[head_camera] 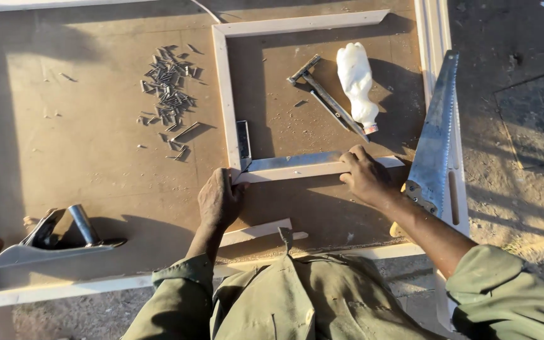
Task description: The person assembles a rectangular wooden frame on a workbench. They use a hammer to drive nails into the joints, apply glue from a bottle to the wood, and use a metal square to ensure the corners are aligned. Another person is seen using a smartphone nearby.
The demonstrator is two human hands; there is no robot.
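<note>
Left hand (220, 200) sits palm down at the near-left corner of the pale wooden rectangular frame (225, 88), fingers bent over the outer edge of the corner joint, pressing rather than gripping. Right hand (365, 177) lies on the frame's near rail further right, fingers curled over the rail and touching the long blade of the metal try square (284, 161). Square lies inside that near-left corner: dark stock along the left rail, blade along the near rail.

Frame lies flat on the brown hardboard worktop (83, 157), right of centre. Inside the frame, far right: white plastic squeeze bottle (356, 80) on its side, with a slim steel claw hammer (325, 96) just left of it, angled. Hand saw with grey steel blade (436, 135) lies right of the frame, partly over pale timber strips (434, 28), handle hidden behind the right forearm. Heap of small dark nails (170, 91) left of the frame, well apart from both hands. Metal bench plane (45, 240) at the near-left edge. Short loose pale wood strip (256, 232) just near of the left hand
</note>
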